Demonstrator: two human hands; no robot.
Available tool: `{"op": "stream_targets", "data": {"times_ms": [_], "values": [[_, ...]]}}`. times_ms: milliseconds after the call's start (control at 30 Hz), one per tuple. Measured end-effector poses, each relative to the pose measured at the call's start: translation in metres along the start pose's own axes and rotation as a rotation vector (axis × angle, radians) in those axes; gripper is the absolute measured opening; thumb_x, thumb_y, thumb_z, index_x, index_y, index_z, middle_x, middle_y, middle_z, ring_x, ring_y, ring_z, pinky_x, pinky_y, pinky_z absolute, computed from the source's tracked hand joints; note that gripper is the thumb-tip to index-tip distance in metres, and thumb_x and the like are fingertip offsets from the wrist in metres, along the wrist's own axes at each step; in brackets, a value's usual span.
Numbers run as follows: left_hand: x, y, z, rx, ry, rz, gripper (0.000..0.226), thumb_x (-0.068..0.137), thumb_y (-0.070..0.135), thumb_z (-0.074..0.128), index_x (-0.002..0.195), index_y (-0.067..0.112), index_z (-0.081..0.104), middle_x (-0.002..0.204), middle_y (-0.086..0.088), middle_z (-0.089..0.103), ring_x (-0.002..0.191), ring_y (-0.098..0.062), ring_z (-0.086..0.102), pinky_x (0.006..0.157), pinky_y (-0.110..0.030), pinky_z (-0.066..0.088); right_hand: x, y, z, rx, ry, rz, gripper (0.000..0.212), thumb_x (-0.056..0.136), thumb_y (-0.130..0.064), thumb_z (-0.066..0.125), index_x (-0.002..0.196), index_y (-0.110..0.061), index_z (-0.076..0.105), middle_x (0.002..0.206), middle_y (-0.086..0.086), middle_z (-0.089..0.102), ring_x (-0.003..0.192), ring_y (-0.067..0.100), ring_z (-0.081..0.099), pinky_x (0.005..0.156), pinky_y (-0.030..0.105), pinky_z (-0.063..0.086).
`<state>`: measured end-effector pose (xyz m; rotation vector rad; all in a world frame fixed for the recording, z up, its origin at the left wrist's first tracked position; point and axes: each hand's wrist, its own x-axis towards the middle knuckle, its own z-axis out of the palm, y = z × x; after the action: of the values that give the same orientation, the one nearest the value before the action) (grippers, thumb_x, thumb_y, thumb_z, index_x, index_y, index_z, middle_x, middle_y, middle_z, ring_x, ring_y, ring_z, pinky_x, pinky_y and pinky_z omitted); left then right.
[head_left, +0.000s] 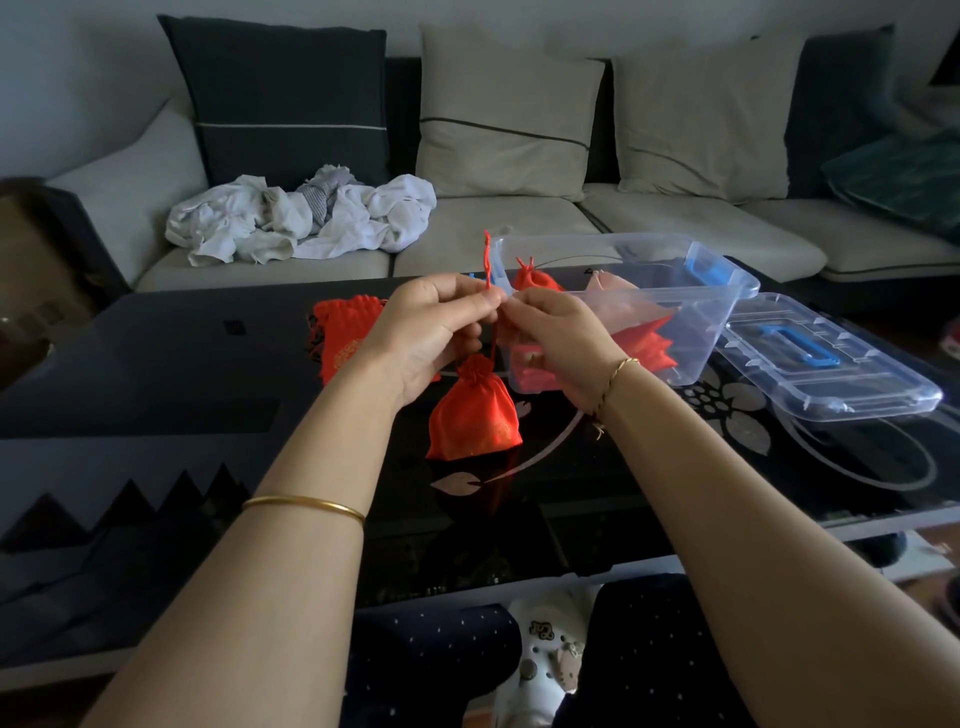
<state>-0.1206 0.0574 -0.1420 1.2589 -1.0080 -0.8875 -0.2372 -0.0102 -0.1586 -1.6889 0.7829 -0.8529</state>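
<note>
Red pouch (472, 415) sits centre frame, just below & between both hands, neck cinched shut, bottom looks to rest on the black table (208, 364); its drawstring (487, 254) runs up from the neck thru the fingertips & pokes out above them. Left hand (431, 338): thumb + forefinger closed tight on the drawstring, other fingers curled loosely under; right hand (550, 338): fingertips also pinch the drawstring, touching the left's tips. Clear box (675, 291) w/ more red pouches is just behind the right hand, its lid (831, 364) at right, flat red pouches (348, 332) behind the left hand.
</note>
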Motion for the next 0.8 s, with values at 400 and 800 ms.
{"op": "stream_targets", "data": {"times_ms": [400,800], "values": [[-0.0001,-0.0008,-0.0006,0.012,0.005,0.031,0.009,0.091,0.006,0.057,0.084,0.009,0.063,0.07,-0.001,0.06,0.049,-0.002,0.052,0.049,-0.014,0.044,0.0006,0.0002,-0.0014,0.009,-0.015,0.01,0.024,0.098,-0.027,0.042,0.085,-0.012,0.055,0.073,0.003,0.054,0.065,0.015,0.051,0.058,0.025,0.04],[0.0027,-0.0037,-0.0058,0.073,0.025,0.075,0.016,0.087,-0.006,0.057,0.082,0.009,0.061,0.076,-0.005,0.067,0.061,-0.007,0.059,0.058,-0.018,0.05,-0.0058,-0.0007,-0.0092,-0.119,-0.128,0.179,0.028,0.093,-0.025,0.051,0.07,-0.01,0.058,0.065,0.005,0.055,0.059,0.017,0.051,0.056,0.026,0.041]]}}
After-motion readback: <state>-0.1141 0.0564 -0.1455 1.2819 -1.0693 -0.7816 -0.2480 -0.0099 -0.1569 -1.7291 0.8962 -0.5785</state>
